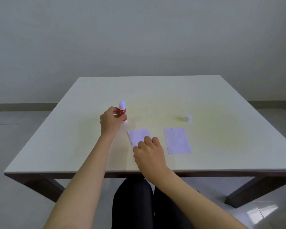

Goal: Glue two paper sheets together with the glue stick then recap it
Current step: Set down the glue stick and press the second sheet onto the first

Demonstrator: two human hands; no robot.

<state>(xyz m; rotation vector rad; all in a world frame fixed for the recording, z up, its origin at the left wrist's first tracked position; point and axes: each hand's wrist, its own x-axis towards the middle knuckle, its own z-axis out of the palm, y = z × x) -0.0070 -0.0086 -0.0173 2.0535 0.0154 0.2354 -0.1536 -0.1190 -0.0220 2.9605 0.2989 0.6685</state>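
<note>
My left hand holds a red-and-white glue stick upright, its base on or just above the table, its white glue tip bare. The white cap stands alone at the right, far from the stick. Two white paper sheets lie side by side near the front edge. My right hand rests with its fingertips on the left sheet and covers its near half. The right sheet lies flat and untouched.
The pale table has dark legs, and its front edge runs just past my right wrist. A plain wall stands behind it. My dark-trousered knees sit under the front edge.
</note>
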